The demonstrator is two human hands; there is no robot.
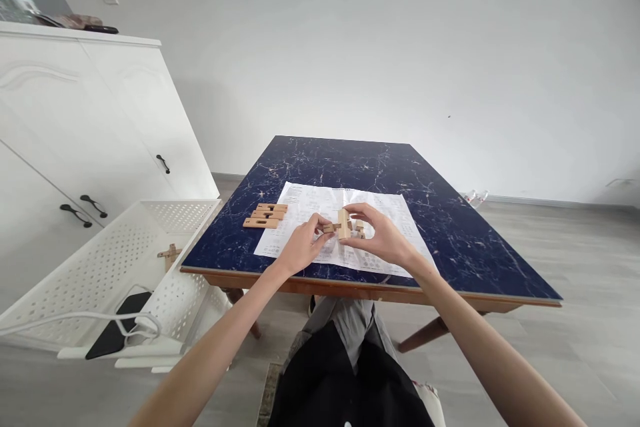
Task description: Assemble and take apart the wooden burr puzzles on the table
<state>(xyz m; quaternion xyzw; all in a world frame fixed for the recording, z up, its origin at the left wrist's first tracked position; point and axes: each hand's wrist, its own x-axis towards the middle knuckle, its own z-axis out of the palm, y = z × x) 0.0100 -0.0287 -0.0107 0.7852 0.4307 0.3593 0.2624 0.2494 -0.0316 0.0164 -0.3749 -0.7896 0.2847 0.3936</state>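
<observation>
My right hand [380, 235] grips a pale, upright wooden block [344, 224] between thumb and fingers, just above the printed sheet. From the left, my left hand [303, 245] pinches a small notched wooden piece [329, 228], whose right end meets the block; whether it is seated in it, I cannot tell. Another small wooden piece [360, 227] shows between my right thumb and fingers, partly hidden; whether it is joined to the block is unclear. Several flat, slotted wooden bars [265, 215] lie side by side on the left, overlapping the sheet's edge.
The creased white printed sheet [310, 197] is spread on a dark blue marble-patterned table [360, 159]. A white perforated bin [65, 265] at the left holds a wooden piece [171, 255], a black flat object [123, 325] and a white cable [75, 315]. Behind it stands a white cabinet [115, 120].
</observation>
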